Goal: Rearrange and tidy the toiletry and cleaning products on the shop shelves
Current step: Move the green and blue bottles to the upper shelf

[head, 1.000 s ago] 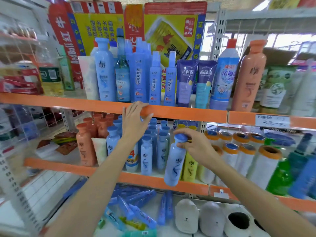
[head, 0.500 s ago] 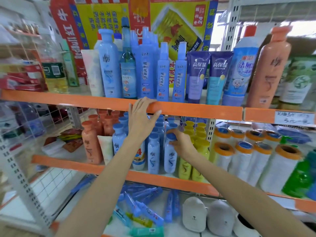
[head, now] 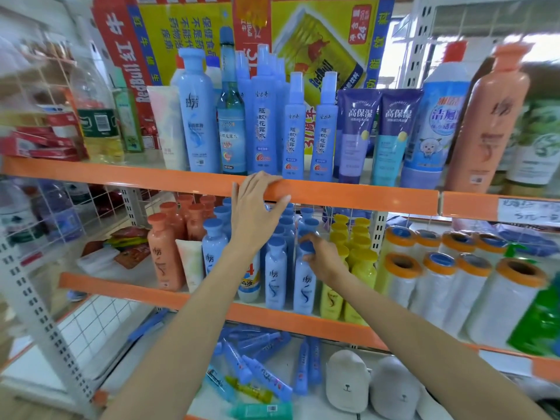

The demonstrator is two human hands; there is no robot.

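Entry, shelf bay, read left to right. Far left of the middle shelf (head: 121, 291): orange shampoo bottles (head: 165, 256) in a short file, a white tube (head: 190, 263) standing cap-down just beside them. Next, my left hand (head: 254, 213) is draped over the orange front rail of the upper shelf (head: 363, 198), fingers hooked over the top edge, thumb out along the face; it holds no product and I read it as a brace only. Below and right of it stand the pale blue bottles in ranks. My right hand (head: 324, 259) pinches the cap of the front-row pale blue bottle (head: 304, 286), fingers curled round the blue cap; the bottle stands upright on the middle shelf, base near the front rail, touching its blue neighbour (head: 275, 277) on the left and just beside the yellow bottles (head: 351, 268) on the right. Handling judgement: rigid plastic, probably full, so moderately heavy and top-steady only if kept vertical. The body looks glossy and likely slippery; the waisted neck under the flared cap is the better hold, since the cap gives a ledge for the fingers. A cap-only pinch lets it swing and knock the tight rows. Further right, film rolls with orange cores (head: 448, 286) are packed close and well apart from my grip.
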